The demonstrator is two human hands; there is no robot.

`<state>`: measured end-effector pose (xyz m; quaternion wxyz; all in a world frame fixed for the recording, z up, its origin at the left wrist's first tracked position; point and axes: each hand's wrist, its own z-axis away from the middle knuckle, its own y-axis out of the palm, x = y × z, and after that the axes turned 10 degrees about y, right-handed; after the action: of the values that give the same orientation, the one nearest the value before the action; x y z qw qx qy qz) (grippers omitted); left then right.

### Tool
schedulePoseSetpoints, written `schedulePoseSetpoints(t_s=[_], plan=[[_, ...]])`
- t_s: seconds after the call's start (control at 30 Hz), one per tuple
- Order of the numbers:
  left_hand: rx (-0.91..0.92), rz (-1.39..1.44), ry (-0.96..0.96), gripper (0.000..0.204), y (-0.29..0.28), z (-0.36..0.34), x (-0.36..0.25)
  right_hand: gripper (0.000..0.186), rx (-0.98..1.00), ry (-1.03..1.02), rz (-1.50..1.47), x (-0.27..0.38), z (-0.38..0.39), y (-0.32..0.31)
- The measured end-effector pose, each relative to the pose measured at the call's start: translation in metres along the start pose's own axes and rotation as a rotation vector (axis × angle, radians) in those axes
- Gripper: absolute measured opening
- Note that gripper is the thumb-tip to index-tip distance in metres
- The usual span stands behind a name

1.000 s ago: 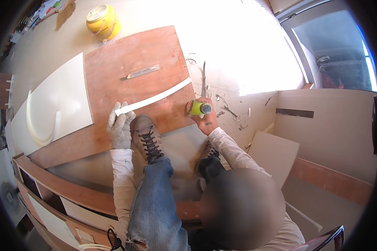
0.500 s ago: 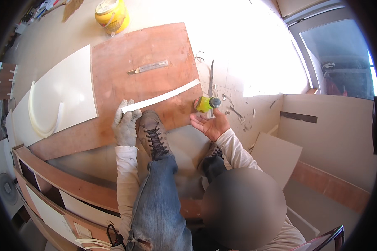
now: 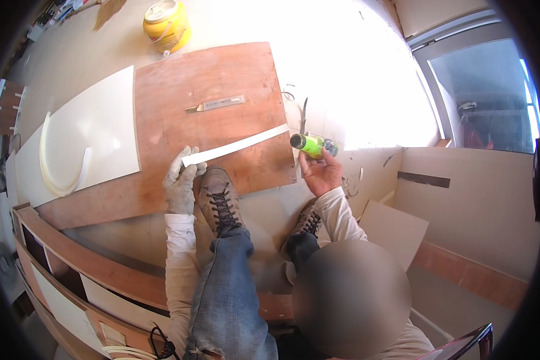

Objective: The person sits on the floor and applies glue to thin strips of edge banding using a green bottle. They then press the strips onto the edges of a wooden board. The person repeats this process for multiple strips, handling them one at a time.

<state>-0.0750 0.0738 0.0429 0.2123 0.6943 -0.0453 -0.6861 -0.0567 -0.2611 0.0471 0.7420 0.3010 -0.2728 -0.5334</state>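
Observation:
My left hand (image 3: 180,181), in a pale work glove, is closed on the near end of a narrow white strip (image 3: 237,146). The strip slants up to the right over a reddish-brown wooden board (image 3: 180,120), its far end near the board's right edge. My bare right hand (image 3: 322,175) holds a small bright green bottle (image 3: 312,146) between thumb and fingers, just off that edge. The bottle lies sideways, a dark end facing left. Farther up the board rests a flat, pale-handled tool with a pointed tip, apparently a cutter (image 3: 217,104).
A white panel (image 3: 102,120) bearing curled cream strips (image 3: 52,180) covers the board's left part. Behind stands a yellow bucket (image 3: 166,30). Dark scraps litter the floor right of the board. A wooden frame (image 3: 96,255) lies lower left; my shoe (image 3: 219,195) touches the board.
My right hand was open beneath the bottle, palm up; now its fingers grip it. The bottle has turned, its dark end now pointing left, and sits slightly farther right. The left hand keeps the strip.

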Motion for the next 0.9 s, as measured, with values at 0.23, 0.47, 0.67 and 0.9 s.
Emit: schedulePoseSetpoints(t_s=[0.23,0.47,0.67,0.9], plan=[[0.077,-0.054,-0.020,0.044,0.000,-0.009,-0.018,0.027,0.060,-0.387,0.681,0.054,0.007,0.057],[0.078,-0.035,-0.009,0.043,0.011,-0.013,-0.023,0.042,-0.029,-0.633,1.091,0.027,-0.001,0.102],[0.122,-0.063,-0.006,0.042,0.015,-0.013,-0.020,0.028,-0.024,-0.324,0.535,0.049,-0.023,0.052],[0.143,-0.127,-0.030,0.043,0.009,-0.014,-0.021,0.026,-0.083,-0.366,0.559,0.054,-0.029,0.039]])
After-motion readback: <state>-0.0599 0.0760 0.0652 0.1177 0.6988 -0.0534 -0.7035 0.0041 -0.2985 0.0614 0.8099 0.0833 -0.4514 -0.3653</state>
